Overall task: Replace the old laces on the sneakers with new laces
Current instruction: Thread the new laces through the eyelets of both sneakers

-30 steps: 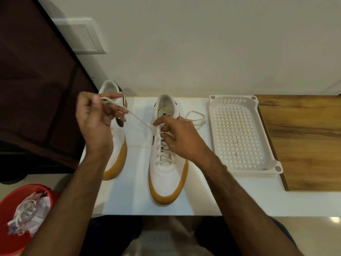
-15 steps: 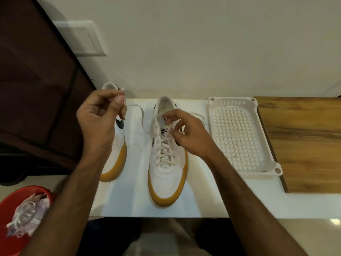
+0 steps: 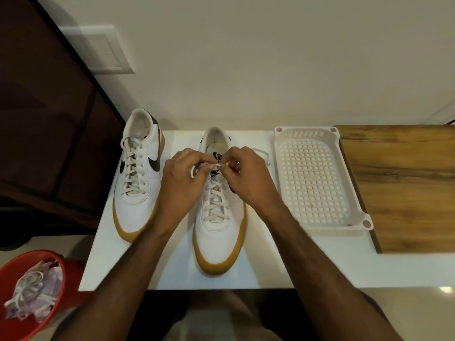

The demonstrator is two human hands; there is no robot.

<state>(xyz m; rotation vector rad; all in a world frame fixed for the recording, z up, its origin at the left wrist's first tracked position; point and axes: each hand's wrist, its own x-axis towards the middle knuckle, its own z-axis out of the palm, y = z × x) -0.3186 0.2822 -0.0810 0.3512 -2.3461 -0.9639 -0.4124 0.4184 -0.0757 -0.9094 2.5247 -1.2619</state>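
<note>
Sneakers: two white pairs-mates with gum soles stand side by side on the white worktop (image 3: 172,271); the right sneaker (image 3: 219,232) lies directly under the fingers, the left sneaker (image 3: 138,193) just outside the left hand.
New lace: on the right sneaker the lace (image 3: 214,200) is crossed through the eyelets up to the tongue; both its ends now meet between the two sets of fingers.
Left hand: the left hand (image 3: 183,179) has come in from out over the left sneaker, where half a second ago it was drawing the lace end taut; its fingers are now curled and pinch the lace above the tongue.
Right hand: the right hand (image 3: 248,178) pinches the other end with thumb and forefinger, tip to tip with the left; a loose loop trails past its knuckles toward the tray (image 3: 354,183).
Meaning: the pulling-through looks finished, and with both ends gathered at the top I judge the knot or bow is starting.
Left sneaker: already laced to the top.
Old laces: a pale tangle sits in the red tub (image 3: 53,313), well off the worktop.
Progress: close to done, pending this tie.
</note>
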